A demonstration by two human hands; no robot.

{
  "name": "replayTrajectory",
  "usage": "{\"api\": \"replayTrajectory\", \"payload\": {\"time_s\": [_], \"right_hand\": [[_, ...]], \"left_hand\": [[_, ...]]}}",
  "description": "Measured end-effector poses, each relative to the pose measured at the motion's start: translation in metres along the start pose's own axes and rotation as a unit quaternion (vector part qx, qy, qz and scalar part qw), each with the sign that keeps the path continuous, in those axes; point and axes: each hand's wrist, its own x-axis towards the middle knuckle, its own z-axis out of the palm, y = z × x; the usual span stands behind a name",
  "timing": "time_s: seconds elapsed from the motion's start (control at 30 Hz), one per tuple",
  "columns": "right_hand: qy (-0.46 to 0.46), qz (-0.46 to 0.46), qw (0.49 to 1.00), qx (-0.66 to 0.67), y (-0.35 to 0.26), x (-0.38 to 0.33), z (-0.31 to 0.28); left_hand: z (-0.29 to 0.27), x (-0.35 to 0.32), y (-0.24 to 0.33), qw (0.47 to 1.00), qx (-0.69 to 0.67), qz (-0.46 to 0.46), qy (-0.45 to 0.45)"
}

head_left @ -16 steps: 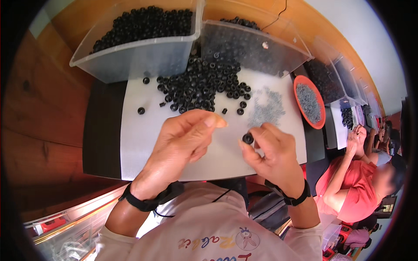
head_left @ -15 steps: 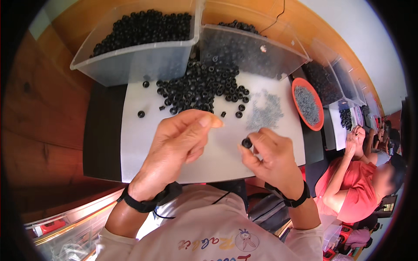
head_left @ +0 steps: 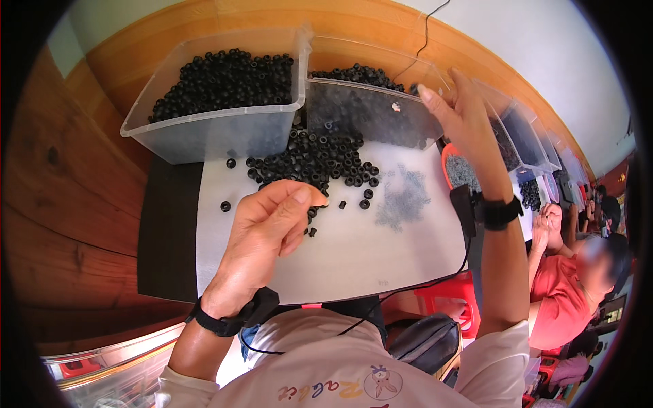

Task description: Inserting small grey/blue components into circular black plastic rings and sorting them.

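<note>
My left hand (head_left: 269,217) is over the white work surface (head_left: 252,285), just in front of a heap of black ring-shaped parts (head_left: 320,153). Thumb and forefinger are pressed together; whatever is between them is too small to make out. My right hand (head_left: 466,112) reaches up to the right clear plastic bin (head_left: 374,105), thumb and fingers apart. Just off the thumb tip, over the bin's rim, is one black part (head_left: 413,88), seemingly free of the fingers. Small black pieces (head_left: 311,232) show beneath my left hand.
Another clear bin (head_left: 211,139) of black parts stands at the back left. Scattered small translucent pieces (head_left: 403,198) lie right of the heap. An orange-red bowl (head_left: 447,166) holds similar pieces, partly behind my right forearm. At right sits a person in red (head_left: 568,292).
My right hand has moved up and away to the right bin, and its fingers have opened from the black part they held. My left hand stays pinched in nearly the same place.
</note>
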Motion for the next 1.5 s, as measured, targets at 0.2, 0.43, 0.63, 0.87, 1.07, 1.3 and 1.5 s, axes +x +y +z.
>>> {"api": "replayTrajectory", "payload": {"time_s": [0.2,0.43,0.63,0.87,1.07,1.3,1.5], "right_hand": [[-0.197,0.024,0.979,0.048,-0.007,-0.050,0.022],[-0.348,-0.047,0.935,-0.044,0.011,-0.084,0.053],[-0.331,-0.044,0.930,-0.151,0.010,-0.091,0.082],[-0.351,-0.071,0.929,-0.089,0.016,-0.093,0.075],[-0.380,-0.042,0.918,-0.108,0.026,-0.092,0.068],[-0.377,-0.082,0.922,-0.033,0.024,-0.094,0.074],[-0.350,-0.104,0.928,-0.077,0.024,-0.095,0.073]], "left_hand": [[-0.015,-0.007,0.005,0.998,-0.010,0.001,0.068],[-0.011,0.013,-0.010,0.999,-0.033,-0.032,0.012],[0.004,0.036,-0.002,0.993,-0.104,-0.030,-0.045],[-0.027,0.062,-0.031,0.990,-0.131,-0.045,-0.007],[-0.028,0.073,-0.038,0.988,-0.140,-0.062,-0.015],[-0.040,0.078,-0.042,0.989,-0.128,-0.070,0.006],[-0.041,0.076,-0.041,0.988,-0.140,-0.069,-0.003]]}}
